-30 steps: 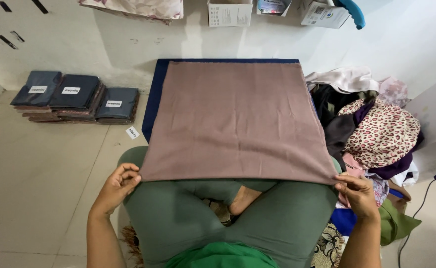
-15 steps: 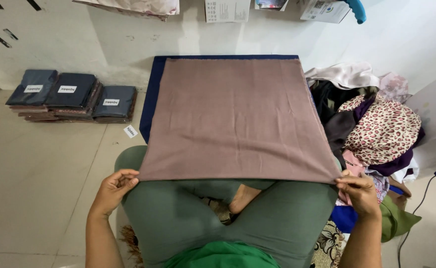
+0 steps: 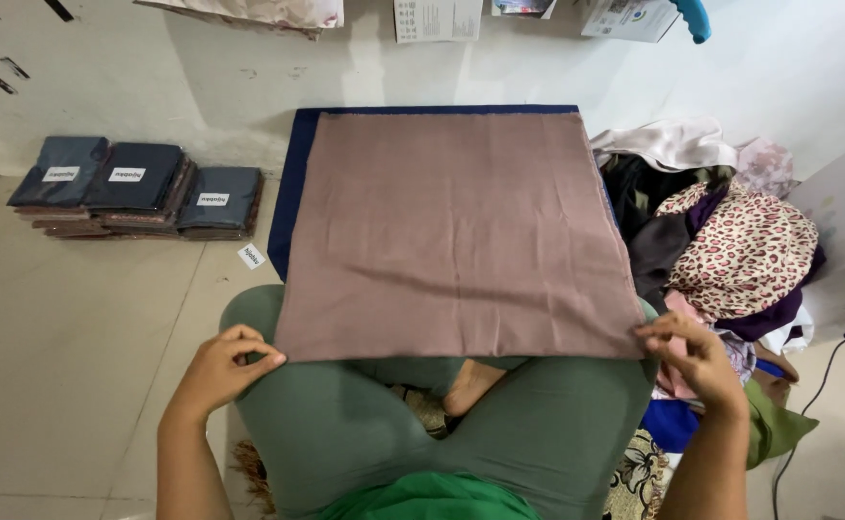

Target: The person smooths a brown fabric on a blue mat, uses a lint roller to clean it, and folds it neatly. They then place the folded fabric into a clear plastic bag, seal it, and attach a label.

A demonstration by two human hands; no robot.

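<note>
Across my lap: mauve cloth [image 3: 456, 231] lies flat, near edge over my green-clad knees, far edge reaching the wall end of the navy mat [image 3: 297, 173] beneath it.
Left hand [image 3: 220, 371]: I pinch the near left corner between thumb and fingers.
Right hand [image 3: 697, 354]: fingers closed on the near right corner.
Direction from grip: whole cloth stretches away from me, straight ahead.
Held edge: runs left to right between my hands, taut.
Nearer hand: neither; both equally close.
Right side: heap of clothes [image 3: 730, 250] just beside the cloth.
</note>
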